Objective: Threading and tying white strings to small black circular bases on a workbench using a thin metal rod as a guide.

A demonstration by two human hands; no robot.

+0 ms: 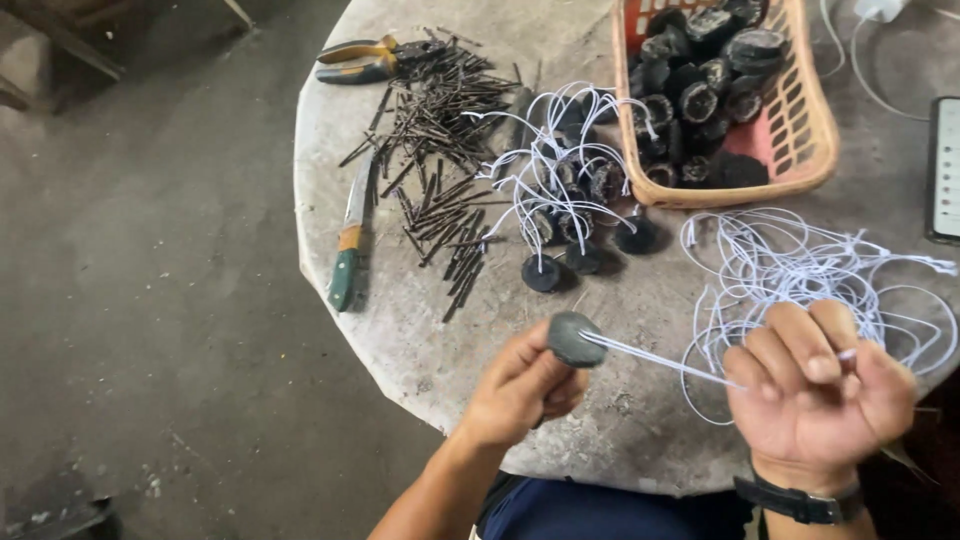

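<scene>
The left hand (520, 385) is pinching a dark grey disc (574, 338) at its fingertips above the round table (400, 330); the right hand (815, 385) is clenching a white string (660, 360) running taut from the disc.

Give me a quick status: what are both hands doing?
Left hand grips dark round disc. Right hand pinches white string running from it. Nothing between them.

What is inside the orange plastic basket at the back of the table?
The basket holds a heap of dark round discs, some with ridged, pale-centred faces. Bare pink floor shows at its near right corner. Whatever lies under the heap is covered.
</scene>
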